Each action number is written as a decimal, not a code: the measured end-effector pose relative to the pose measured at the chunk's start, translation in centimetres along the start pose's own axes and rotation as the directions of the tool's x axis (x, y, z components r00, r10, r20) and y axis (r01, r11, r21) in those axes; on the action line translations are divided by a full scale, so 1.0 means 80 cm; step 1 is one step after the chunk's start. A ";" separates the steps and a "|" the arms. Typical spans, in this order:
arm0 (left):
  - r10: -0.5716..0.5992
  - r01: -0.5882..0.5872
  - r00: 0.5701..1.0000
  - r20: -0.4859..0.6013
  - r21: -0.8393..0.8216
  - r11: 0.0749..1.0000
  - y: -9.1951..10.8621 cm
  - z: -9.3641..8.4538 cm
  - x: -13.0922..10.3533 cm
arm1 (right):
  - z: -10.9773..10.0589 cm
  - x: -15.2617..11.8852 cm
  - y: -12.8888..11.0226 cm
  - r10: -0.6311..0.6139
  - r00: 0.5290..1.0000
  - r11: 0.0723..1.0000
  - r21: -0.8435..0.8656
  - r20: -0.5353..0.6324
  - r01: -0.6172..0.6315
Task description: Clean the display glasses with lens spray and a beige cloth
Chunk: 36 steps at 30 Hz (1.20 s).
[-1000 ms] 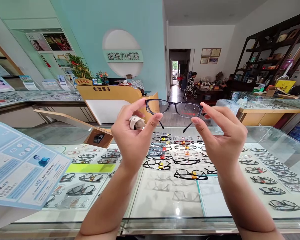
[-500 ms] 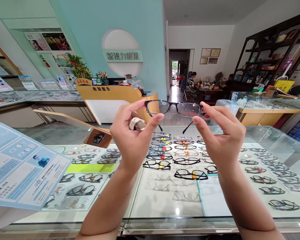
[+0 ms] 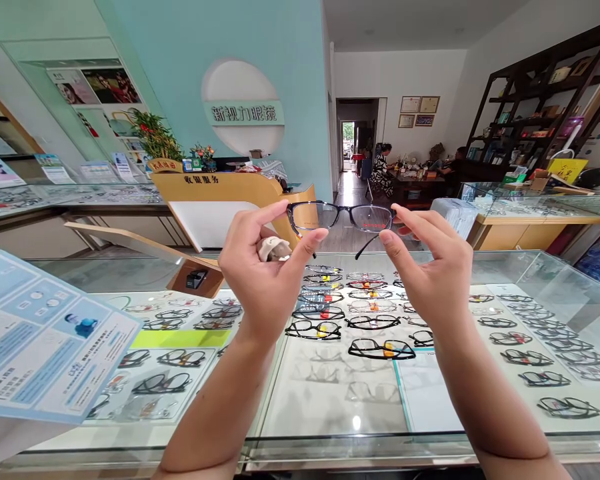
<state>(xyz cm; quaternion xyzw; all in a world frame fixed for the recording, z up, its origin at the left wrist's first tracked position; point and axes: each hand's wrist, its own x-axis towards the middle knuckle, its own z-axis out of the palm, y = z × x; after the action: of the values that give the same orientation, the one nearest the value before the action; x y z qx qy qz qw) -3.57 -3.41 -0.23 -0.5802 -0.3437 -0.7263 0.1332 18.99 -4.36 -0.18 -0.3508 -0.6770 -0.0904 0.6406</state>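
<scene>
Dark-framed glasses (image 3: 345,217) are held up level above the glass counter, lenses facing me and both temples pointing down and away. My left hand (image 3: 267,267) pinches their left end between thumb and fingers. A crumpled pale cloth (image 3: 274,249) is tucked in the curled fingers of that same hand. At the right end of the frame, my right hand (image 3: 427,263) grips it between thumb and fingertips. Red print shows on the right lens. Below the hands, rows of glasses (image 3: 381,349) lie inside the display case (image 3: 330,400).
A light-blue printed leaflet (image 3: 50,340) stands at the left, near a wooden stand (image 3: 193,277). Behind are a yellow reception desk (image 3: 220,193), another glass case (image 3: 545,207) and dark shelves (image 3: 540,100). A person (image 3: 381,170) sits at a far table.
My right hand has moved a little left, and the right end of the glasses has shifted left with it. My left hand has hardly moved.
</scene>
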 end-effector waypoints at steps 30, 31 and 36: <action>-0.121 0.114 0.993 -0.016 -0.234 0.966 -0.018 0.042 -0.019 | 0.021 -0.006 0.005 -0.190 0.963 0.981 -0.066 -0.191 0.180; -0.105 0.095 0.994 -0.035 -0.211 0.973 -0.017 0.042 -0.020 | 0.021 -0.006 0.006 -0.179 0.966 0.984 -0.051 -0.185 0.173; -0.062 0.048 0.995 -0.073 -0.181 0.982 -0.018 0.039 -0.020 | 0.021 -0.005 0.009 -0.121 0.984 0.992 -0.048 -0.131 0.115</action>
<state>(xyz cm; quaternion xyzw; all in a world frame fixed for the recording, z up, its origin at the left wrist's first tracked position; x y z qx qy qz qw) -1.64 -0.67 -1.95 -0.5511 -0.2872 -0.7800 0.0738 18.02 -3.03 -1.02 -0.3159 -0.6504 -0.1650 0.6708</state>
